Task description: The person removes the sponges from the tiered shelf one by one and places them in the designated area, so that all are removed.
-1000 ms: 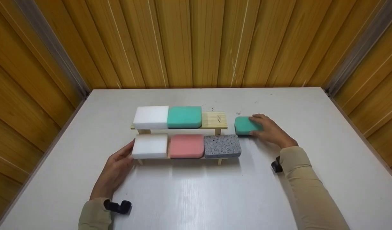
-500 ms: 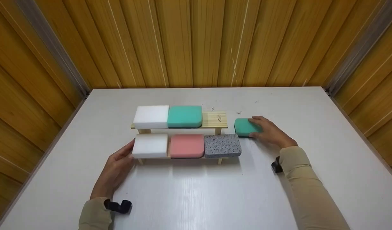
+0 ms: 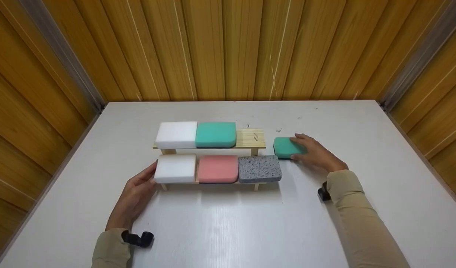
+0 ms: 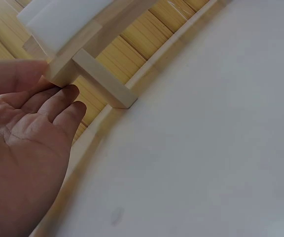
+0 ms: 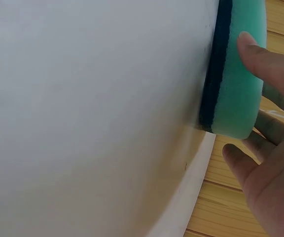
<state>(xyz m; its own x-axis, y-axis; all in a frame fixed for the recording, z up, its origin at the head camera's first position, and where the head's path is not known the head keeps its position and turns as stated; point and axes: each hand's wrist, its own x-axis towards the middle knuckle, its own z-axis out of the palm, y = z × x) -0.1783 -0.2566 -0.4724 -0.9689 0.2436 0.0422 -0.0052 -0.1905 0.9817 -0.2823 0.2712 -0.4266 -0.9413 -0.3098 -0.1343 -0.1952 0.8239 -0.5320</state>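
Right of centre in the head view, the right hand [image 3: 313, 152] lies over a green sponge [image 3: 285, 147] on the white table [image 3: 228, 223], fingers curled round its edges and grasping it. The sponge sits just right of the wooden rack [image 3: 250, 138], near the bare end of its upper shelf. It has a dark scrub layer underneath and looks light, soft and squashy, best pinched gently by its long sides. The left hand [image 3: 137, 195] is released, straight fingertips touching the rack's lower left end beside a white sponge [image 3: 174, 168]
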